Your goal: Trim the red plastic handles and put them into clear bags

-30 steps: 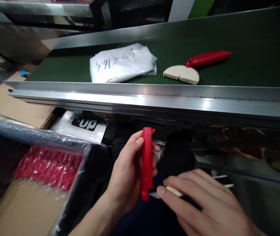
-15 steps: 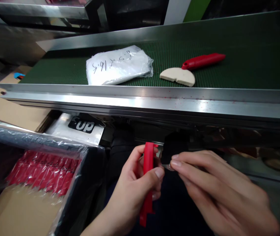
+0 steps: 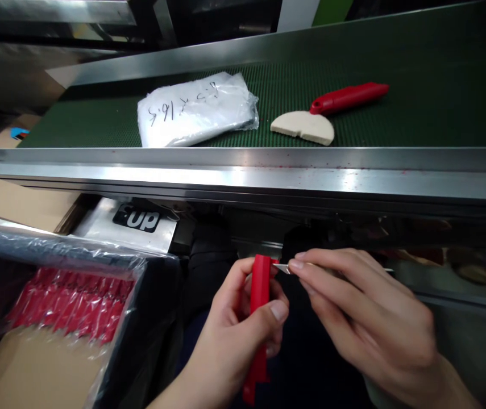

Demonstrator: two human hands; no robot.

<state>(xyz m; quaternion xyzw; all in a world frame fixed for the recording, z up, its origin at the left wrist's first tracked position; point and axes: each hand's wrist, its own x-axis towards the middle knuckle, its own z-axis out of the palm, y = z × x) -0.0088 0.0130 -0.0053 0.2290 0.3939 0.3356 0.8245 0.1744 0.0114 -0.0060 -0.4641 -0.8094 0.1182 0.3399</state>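
My left hand (image 3: 234,335) grips a red plastic handle (image 3: 258,295), held upright below the conveyor's steel edge. My right hand (image 3: 366,318) pinches a thin pale blade (image 3: 283,268) whose tip touches the top of that handle. Most of the blade is hidden under my fingers. On the green belt (image 3: 417,108) lie a finished scraper with a red handle (image 3: 347,97) and a cream half-round blade (image 3: 302,126).
A white plastic packet (image 3: 195,111) with handwriting lies on the belt at the left. A steel rail (image 3: 243,173) runs across in front of me. At lower left, a plastic-lined carton (image 3: 33,352) holds several red handles (image 3: 70,304). A sheet printed "up" (image 3: 134,221) lies under the rail.
My right hand rose from low beside the handle to its top end, bringing the blade tip against it. My left hand shifted its grip and kept the handle upright.
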